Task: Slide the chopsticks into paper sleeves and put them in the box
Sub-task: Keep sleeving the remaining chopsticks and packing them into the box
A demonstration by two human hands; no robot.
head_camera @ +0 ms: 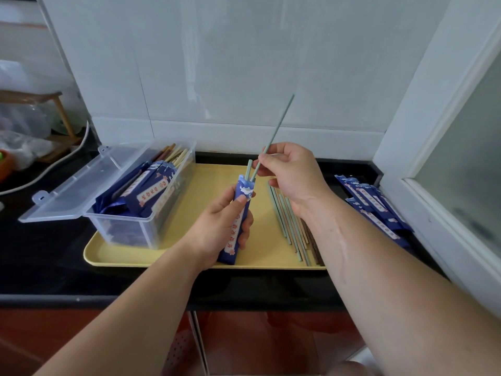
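Observation:
My left hand grips a blue paper sleeve upright over the yellow tray. One pale green chopstick's end sticks out of the sleeve's top. My right hand pinches a second pale green chopstick, whose lower tip sits in the sleeve's mouth while the rest slants up to the right. A clear plastic box with its lid open stands on the tray's left side and holds several sleeved chopsticks.
Several loose chopsticks in green, tan and brown lie on the tray's right side, partly under my right forearm. A pile of empty blue sleeves lies on the black counter at right. A white tiled wall stands behind, a wooden rack at far left.

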